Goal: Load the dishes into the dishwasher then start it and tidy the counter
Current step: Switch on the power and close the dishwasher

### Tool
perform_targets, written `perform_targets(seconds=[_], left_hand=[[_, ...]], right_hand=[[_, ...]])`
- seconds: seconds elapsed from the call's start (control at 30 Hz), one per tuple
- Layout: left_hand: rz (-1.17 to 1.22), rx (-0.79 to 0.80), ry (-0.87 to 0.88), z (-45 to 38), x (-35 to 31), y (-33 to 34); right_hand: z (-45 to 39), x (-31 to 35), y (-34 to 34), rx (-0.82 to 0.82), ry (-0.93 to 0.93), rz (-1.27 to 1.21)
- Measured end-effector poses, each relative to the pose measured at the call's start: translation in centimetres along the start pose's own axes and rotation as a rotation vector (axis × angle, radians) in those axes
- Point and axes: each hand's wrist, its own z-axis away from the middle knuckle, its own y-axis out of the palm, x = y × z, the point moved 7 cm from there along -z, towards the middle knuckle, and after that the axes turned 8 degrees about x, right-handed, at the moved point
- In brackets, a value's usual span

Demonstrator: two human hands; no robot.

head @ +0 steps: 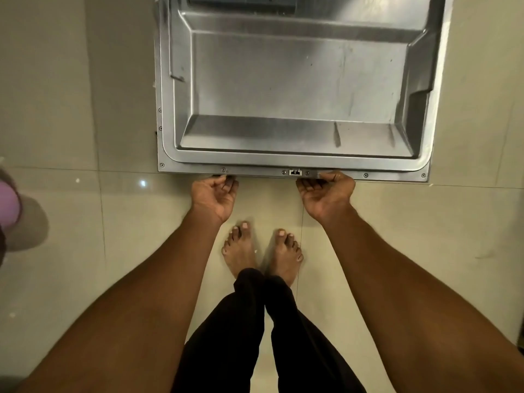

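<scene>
Dishwasher door [297,89]: hanging flat open over the tiled floor [85,251], steel inner face up, latch at front edge
Left hand [214,195]: palm up, fingers curled under the door's front edge, gripping it
Right hand [326,192]: same hold, just right of the latch
Racks, dishes, counter: out of view
Progress: cannot tell whether loading is done; door not shut, so starting and counter tidy likely remain
Bystander item: pink object [8,202] at left margin, unidentified
</scene>
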Motion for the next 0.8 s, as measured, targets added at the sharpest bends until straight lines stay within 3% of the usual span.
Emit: perform_targets(seconds=[0.4,0.8], left_hand=[[-0.001,0.108,0.07,12.2,-1.7,2.7],[-0.116,0.352,0.223,27.2,-10.2,15.1]], right_hand=[[12.8,3.2,0.8,0.093,0.005,-0.051],[29.7,11.8,10.2,0.308,-0.138,-0.033]])
